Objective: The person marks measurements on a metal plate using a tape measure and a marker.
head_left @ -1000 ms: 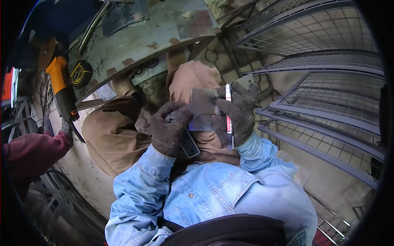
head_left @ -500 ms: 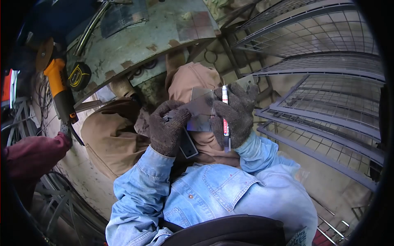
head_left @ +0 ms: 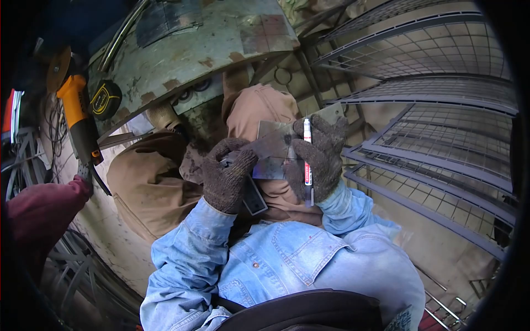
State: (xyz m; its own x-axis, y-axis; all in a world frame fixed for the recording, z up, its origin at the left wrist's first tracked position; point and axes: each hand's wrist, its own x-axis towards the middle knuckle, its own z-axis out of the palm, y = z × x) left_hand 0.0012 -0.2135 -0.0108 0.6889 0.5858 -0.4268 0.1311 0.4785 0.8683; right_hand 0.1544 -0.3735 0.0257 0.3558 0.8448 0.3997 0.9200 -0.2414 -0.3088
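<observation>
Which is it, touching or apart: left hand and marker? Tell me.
Apart; the head view shows metal plate between the left hand and the marker.

A metalworking shop, by the look of it. On the left are an orange-and-black angle grinder (head_left: 74,102) with its disc and a yellow-and-black tape measure (head_left: 106,100) by the edge of a scuffed, patchy workbench (head_left: 182,62). Thin sheets (head_left: 168,23) and a shiny metal tube (head_left: 122,36) lie on its far part. Wire-mesh metal frames (head_left: 436,129) fill the right side; dark metal strips (head_left: 83,270) heap up near left.
</observation>
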